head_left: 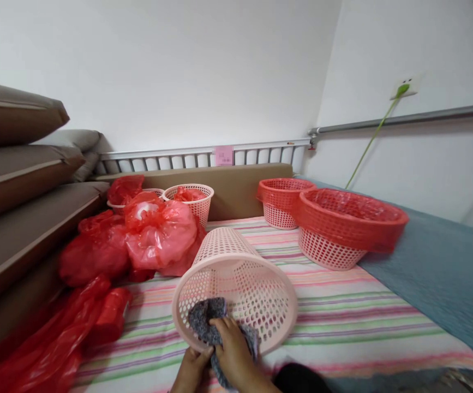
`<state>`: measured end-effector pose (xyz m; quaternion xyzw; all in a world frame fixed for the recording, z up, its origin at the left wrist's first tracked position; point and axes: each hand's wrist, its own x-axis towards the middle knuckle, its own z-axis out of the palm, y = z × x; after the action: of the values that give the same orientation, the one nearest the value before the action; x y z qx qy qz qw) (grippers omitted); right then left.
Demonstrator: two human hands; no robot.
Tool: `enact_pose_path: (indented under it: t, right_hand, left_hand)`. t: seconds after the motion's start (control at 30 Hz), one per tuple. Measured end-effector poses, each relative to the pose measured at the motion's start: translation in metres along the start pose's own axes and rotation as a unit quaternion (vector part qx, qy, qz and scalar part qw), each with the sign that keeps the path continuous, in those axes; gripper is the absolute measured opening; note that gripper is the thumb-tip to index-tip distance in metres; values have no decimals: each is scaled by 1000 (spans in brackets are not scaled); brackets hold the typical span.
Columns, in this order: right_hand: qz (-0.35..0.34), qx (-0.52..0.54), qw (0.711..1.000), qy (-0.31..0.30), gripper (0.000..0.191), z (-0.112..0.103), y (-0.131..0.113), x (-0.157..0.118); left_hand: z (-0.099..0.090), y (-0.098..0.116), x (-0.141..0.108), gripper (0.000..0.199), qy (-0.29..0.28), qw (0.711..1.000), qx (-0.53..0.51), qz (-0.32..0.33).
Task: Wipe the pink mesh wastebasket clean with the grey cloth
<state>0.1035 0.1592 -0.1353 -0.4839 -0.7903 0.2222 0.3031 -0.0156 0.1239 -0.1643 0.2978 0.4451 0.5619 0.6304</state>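
A pale pink perforated plastic basket point(228, 262) lies on its side on the striped cloth, its wide mouth facing me. My right hand point(236, 349) reaches into the mouth, fingers closed on a dark grey cloth point(207, 319) that rests against the basket's inner wall near the rim. Part of the cloth hangs out over the lower rim. My left hand point(193, 367) grips that lower rim at its left side, thumb on top; its other fingers are hidden.
Knotted red plastic bags point(162, 234) and a red roll point(111, 315) lie at left beside stacked cushions point(19, 180). Another pink basket point(203, 206) stands behind them. Two baskets with red liners, one small point(281, 213) and one larger point(334, 254), stand at right. A radiator point(158, 162) lines the wall.
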Motion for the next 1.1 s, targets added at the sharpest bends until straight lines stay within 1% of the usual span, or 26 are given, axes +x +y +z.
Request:
enact_pose_path:
  t: [0.1, 0.2, 0.3, 0.4, 0.47, 0.53, 0.6, 0.67, 0.73, 0.8, 0.87, 0.93, 1.0, 1.1]
  right_hand:
    - [-11, -35, 999, 9, 57, 3, 3, 19]
    - [-8, -100, 995, 2, 51, 2, 9, 55]
    - [13, -166, 986, -6, 44, 0, 18, 97]
    - [42, -191, 981, -2, 42, 0, 30, 133]
    - [62, -204, 977, 5, 44, 4, 37, 149]
    - [81, -217, 973, 5, 44, 8, 42, 157]
    - [90, -228, 970, -2, 44, 10, 45, 159]
    - [87, -234, 968, -14, 46, 11, 46, 158]
    - [80, -238, 968, -28, 48, 11, 46, 156]
    - [76, -239, 967, -42, 45, 10, 44, 153]
    - [72, -238, 967, -53, 41, 9, 39, 147]
    - [66, -235, 968, -57, 38, 9, 29, 136]
    - [58, -229, 970, -55, 37, 8, 17, 119]
    - [49, -220, 973, -49, 36, 7, -1, 79]
  left_hand:
    - [1, 0, 0, 46, 2, 1000, -10, -14]
    - [0, -1, 3, 48, 14, 999, -12, -30]
    - [0, -1, 5, 50, 25, 999, -14, -42]
    - [3, 0, 4, 53, 31, 998, -9, -48]
    - [5, 2, 2, 56, 30, 999, 1, -45]
    - [6, 6, 1, 57, 30, 998, 5, -47]
    - [2, 13, 1, 56, 43, 997, 25, -61]
    - [-8, 23, 3, 56, 66, 993, 66, -68]
    - [-20, 33, 5, 56, 83, 991, 94, -55]
    - [-30, 40, 7, 56, 89, 990, 102, -43]
    - [-36, 42, 7, 53, 94, 990, 102, -40]
    - [-35, 41, 5, 50, 99, 990, 94, -42]
    - [-29, 38, 3, 50, 100, 991, 81, -42]
    - [-13, 31, -1, 53, 91, 994, 54, -36]
